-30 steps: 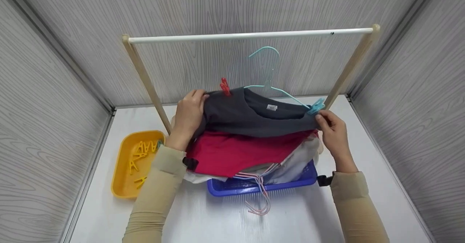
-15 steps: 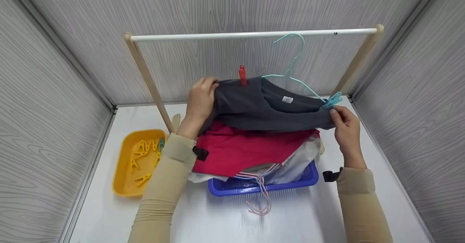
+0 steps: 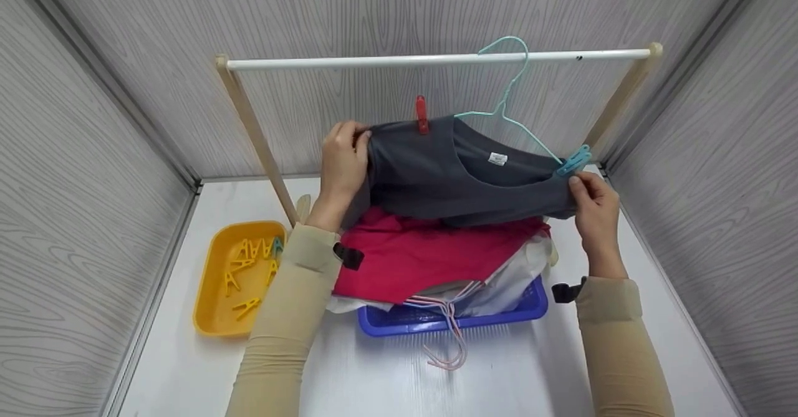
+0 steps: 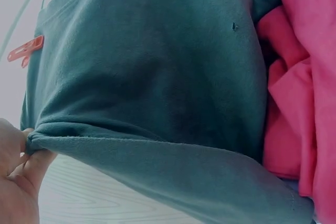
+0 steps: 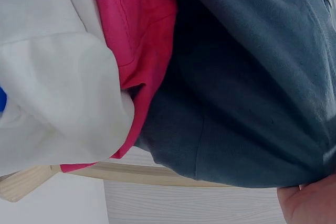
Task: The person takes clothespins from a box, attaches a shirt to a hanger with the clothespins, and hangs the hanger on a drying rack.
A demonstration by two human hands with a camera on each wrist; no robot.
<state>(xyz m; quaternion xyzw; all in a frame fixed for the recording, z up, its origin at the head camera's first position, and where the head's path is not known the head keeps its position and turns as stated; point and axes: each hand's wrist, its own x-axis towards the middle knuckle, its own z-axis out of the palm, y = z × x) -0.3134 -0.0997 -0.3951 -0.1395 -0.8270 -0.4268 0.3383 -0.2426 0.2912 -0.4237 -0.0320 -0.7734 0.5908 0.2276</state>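
A dark grey shirt (image 3: 418,174) hangs on a mint-green wire hanger (image 3: 503,102). My left hand (image 3: 344,162) pinches its left shoulder; in the left wrist view, that hand (image 4: 20,174) grips the sleeve edge. My right hand (image 3: 598,214) pinches the other shoulder just below a light-blue clothespin (image 3: 575,160); only part of this hand (image 5: 314,203) shows in the right wrist view. A red clothespin (image 3: 422,115) is clipped on the left shoulder. The hanger's hook overlaps the white rail (image 3: 374,62); contact cannot be told.
Below the shirt, red cloth (image 3: 411,261) and white cloth (image 3: 523,264) lie over a blue basket (image 3: 411,328). Pink and white hangers (image 3: 458,342) stick out over its front. At left, a yellow tray (image 3: 202,292) holds several clothespins (image 3: 247,308). Wooden posts (image 3: 255,133) support the rail.
Both hands have carried the shirt and hanger up and to the right. The hook has risen from below the rail to overlap it. Both hands keep their grip.
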